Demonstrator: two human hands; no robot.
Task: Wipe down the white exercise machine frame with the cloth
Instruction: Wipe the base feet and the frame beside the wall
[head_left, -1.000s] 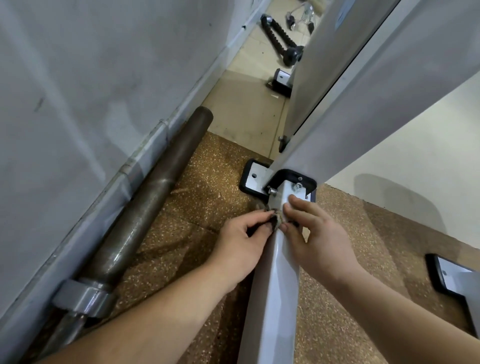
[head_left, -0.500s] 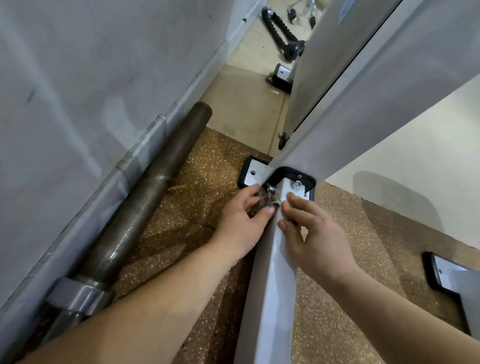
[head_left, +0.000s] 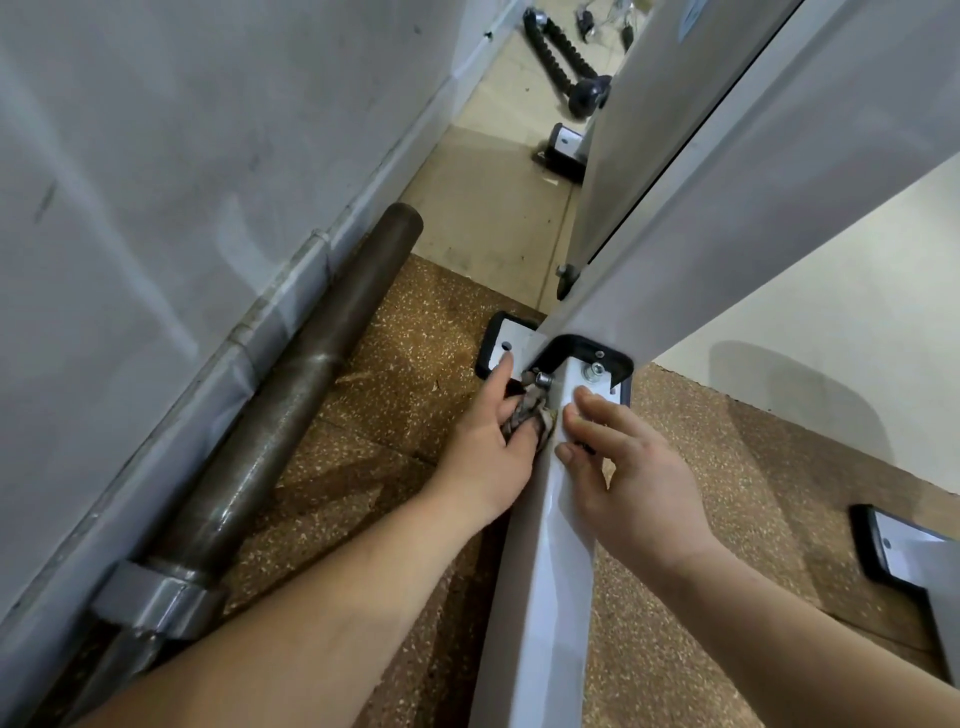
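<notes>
Head view, looking down at the white frame (head_left: 779, 182) of an exercise machine, which stands on a speckled brown mat (head_left: 363, 441). One low rail (head_left: 545, 571) of the frame runs away from the viewer. It passes under the fingers of both hands and ends just beyond them at a bolted joint with a black bracket (head_left: 582, 345). A dark metal bar (head_left: 311, 374) lies along the wall, well to the left of the left fingers.

Over the last second the left hand (head_left: 488, 441) has slid forward along the left side of the rail. It began level with the right fingertips and now reaches the joint, its forefinger stretched straight onto the white foot plate (head_left: 506, 338). Its thumb and other fingers curl on a bunched, mottled cloth (head_left: 524, 410), pressing it against the rail's side just below a small bolt (head_left: 543, 380).

The right hand (head_left: 639, 478) has hardly moved. Its fingers lie spread and nearly straight on top of the rail, just right of the cloth, holding nothing that can be made out.

The wiping stroke appears to have reached the end of this rail, so the corner around the bolts is likely the part being cleaned. The tall sloping parts of the frame beyond the fingers probably remain.
</notes>
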